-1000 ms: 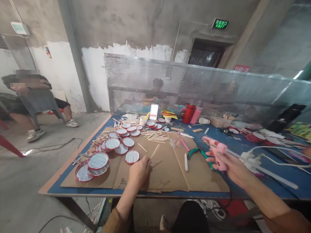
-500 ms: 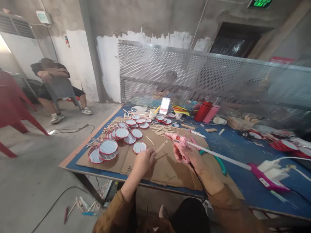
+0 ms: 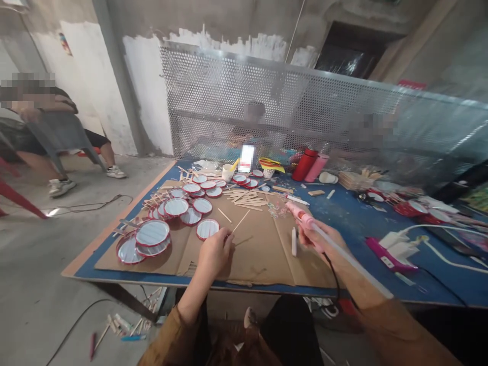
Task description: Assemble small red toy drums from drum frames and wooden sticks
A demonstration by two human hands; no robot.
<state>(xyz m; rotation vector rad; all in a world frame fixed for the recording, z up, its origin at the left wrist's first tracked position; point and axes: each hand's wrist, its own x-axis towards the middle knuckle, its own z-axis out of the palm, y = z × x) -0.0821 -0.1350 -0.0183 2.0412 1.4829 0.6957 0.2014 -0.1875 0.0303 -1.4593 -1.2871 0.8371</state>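
Observation:
My left hand (image 3: 214, 256) is closed around the lower end of a thin wooden stick (image 3: 241, 221), which points up and to the right above the cardboard sheet (image 3: 263, 264). My right hand (image 3: 324, 238) grips a pink hot glue gun (image 3: 305, 219), its nozzle aimed away from me and leftward. A long translucent glue stick (image 3: 356, 264) juts from the gun's back end across my right forearm. Just left of my left hand lies a round, red-rimmed white disc (image 3: 208, 229). Another loose wooden stick (image 3: 224, 215) rests on the cardboard beyond that hand.
Several red-rimmed discs (image 3: 152, 233) are stacked at the left. Flat wooden sticks (image 3: 246, 198) form a pile behind my hands. A red bottle (image 3: 305, 163), a phone (image 3: 246, 158) and a paper cup (image 3: 227, 173) stand farther back. A magenta power strip (image 3: 389, 256) lies right.
The glue gun has moved right, away from the tip of the wooden stick. My left hand still holds that stick, now tilted more upright. The whole view has shifted.

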